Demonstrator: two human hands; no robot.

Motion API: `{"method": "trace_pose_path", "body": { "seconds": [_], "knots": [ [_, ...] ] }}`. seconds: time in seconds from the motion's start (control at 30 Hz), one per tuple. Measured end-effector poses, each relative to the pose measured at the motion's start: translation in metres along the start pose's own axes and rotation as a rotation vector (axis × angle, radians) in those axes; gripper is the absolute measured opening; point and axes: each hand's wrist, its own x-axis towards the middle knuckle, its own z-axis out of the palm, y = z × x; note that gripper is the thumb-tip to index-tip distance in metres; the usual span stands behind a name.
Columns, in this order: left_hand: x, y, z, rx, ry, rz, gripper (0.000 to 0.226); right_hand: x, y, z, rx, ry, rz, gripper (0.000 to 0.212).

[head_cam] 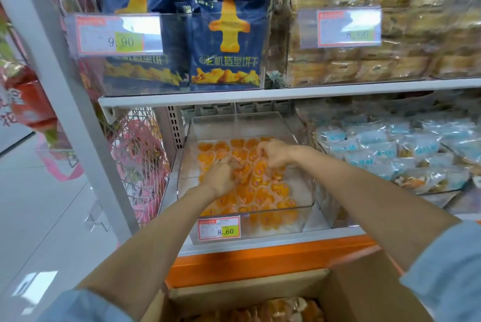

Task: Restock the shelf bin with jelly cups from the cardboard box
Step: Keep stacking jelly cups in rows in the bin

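A clear plastic shelf bin on the lower shelf holds several orange jelly cups. Both my hands are inside the bin, over its middle. My left hand is curled down onto the cups, and my right hand is bent with its fingers among cups further back. Whether either hand grips a cup is hidden by the fingers. At the bottom edge the open cardboard box shows more orange jelly cups inside.
A price tag reading 8.60 hangs on the bin's front. Above are bins of blue biscuit bags and wrapped cakes. Pale blue packets fill the bin to the right. An orange shelf base runs below; a white upright stands left.
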Motion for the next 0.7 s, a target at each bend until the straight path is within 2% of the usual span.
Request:
{"method": "trace_pose_path", "body": {
  "seconds": [0.3, 0.47, 0.53, 0.6, 0.7],
  "knots": [
    [0.0, -0.002, 0.001, -0.077, -0.031, -0.021, 0.051, 0.002, 0.001, 0.007, 0.077, 0.023, 0.042, 0.059],
    [-0.003, -0.001, 0.0, -0.074, -0.033, -0.004, 0.052, -0.003, -0.001, 0.006, 0.03, 0.003, 0.052, 0.076],
    [-0.003, 0.0, -0.003, -0.051, 0.002, 0.012, 0.051, -0.005, -0.001, -0.004, 0.003, 0.06, 0.018, 0.067],
    [-0.002, 0.002, -0.006, -0.02, 0.044, 0.035, 0.049, -0.011, -0.001, -0.019, -0.033, 0.15, -0.024, 0.045],
    [-0.004, 0.009, -0.005, 0.005, 0.026, 0.07, 0.048, -0.02, 0.001, -0.03, -0.097, 0.158, -0.032, 0.031]
  ]
}}
